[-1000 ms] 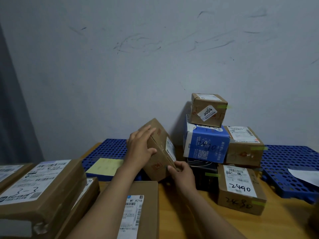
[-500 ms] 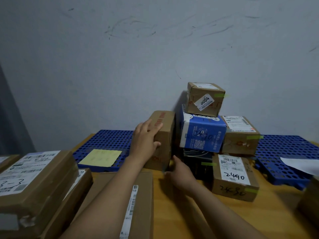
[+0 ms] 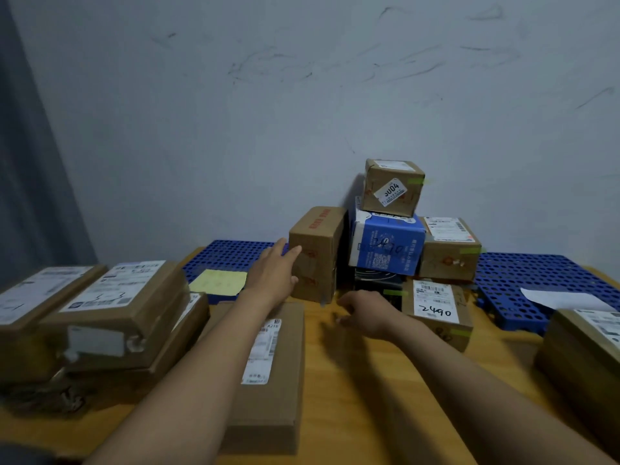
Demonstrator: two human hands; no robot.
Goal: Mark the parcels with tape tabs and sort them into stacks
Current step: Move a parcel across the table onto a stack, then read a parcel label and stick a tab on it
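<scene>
The box [image 3: 317, 253] stands upright on the worktop [image 3: 369, 380], close against the blue box [image 3: 385, 246] at the left of the stack. My left grip [image 3: 273, 273] is open, its straight fingers flat against the box's left face. My right grip [image 3: 364, 313] hangs loosely curled just off the lower front corner, holding nothing. The box is plain taped cardboard. I judge it stiff, light for its size, and tall and narrow enough to tip. I would take it low across the two side faces, since the taped seams may be slick and the corners could crush under a pinch.
</scene>
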